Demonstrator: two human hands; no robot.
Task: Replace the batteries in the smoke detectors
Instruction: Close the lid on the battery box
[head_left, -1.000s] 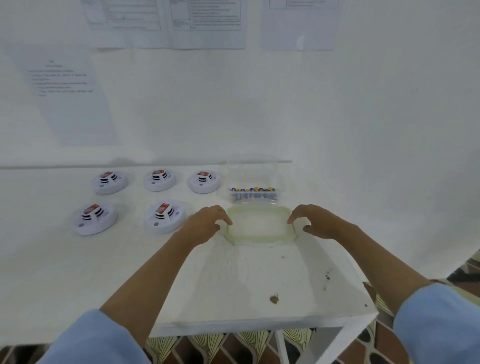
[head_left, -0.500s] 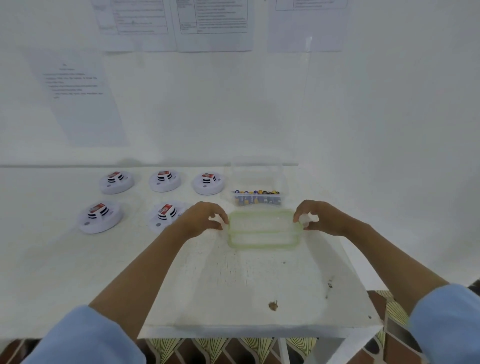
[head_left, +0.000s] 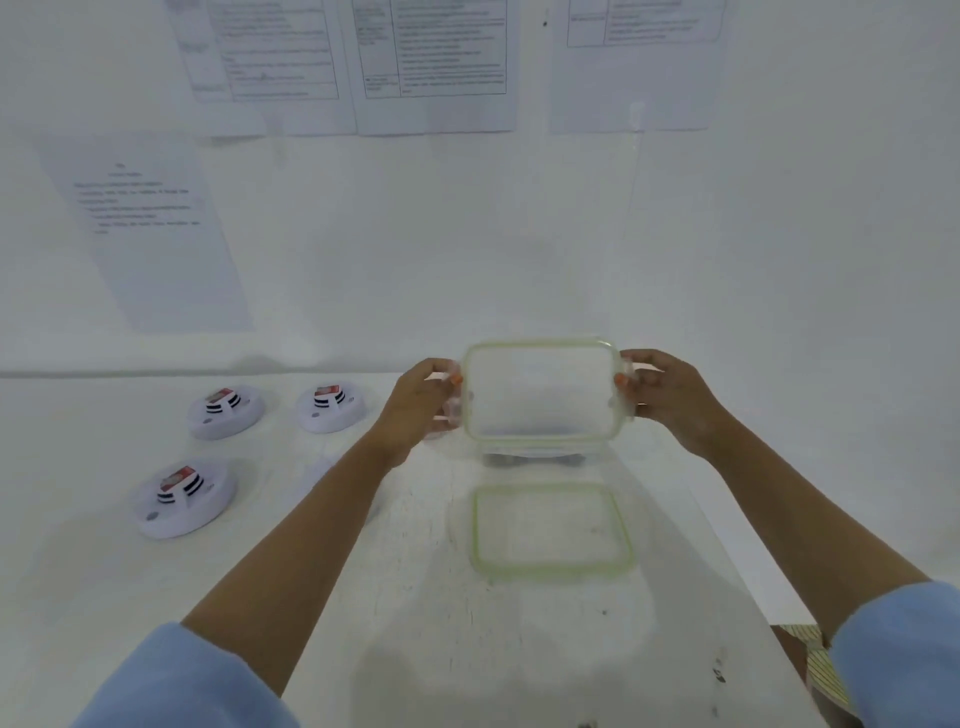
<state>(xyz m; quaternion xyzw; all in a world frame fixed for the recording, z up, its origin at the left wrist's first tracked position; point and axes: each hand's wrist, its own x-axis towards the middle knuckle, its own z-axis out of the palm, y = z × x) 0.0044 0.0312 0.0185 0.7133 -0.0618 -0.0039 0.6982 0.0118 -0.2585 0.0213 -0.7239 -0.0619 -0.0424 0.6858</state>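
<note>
I hold a clear plastic lid with a green rim (head_left: 540, 395) upright above the table, my left hand (head_left: 421, 410) pinching its left end and my right hand (head_left: 670, 400) its right end. Behind and below it stands the clear battery box (head_left: 535, 457); only its blurred bottom edge shows. A second green-rimmed lid (head_left: 550, 530) lies flat on the table in front of the box. Three white round smoke detectors with red labels sit to the left: two at the back (head_left: 226, 410) (head_left: 332, 408), one nearer (head_left: 182, 499). My left arm hides the area beside them.
The white table (head_left: 467, 649) ends at a front right corner near my right sleeve; patterned floor (head_left: 810, 660) shows beyond it. A white wall with several printed sheets (head_left: 436, 62) rises right behind the table.
Both hands have lifted one green-rimmed lid from the table and tilted it upright in front of the battery box. A second lid stays flat on the table. The camera has moved closer.
</note>
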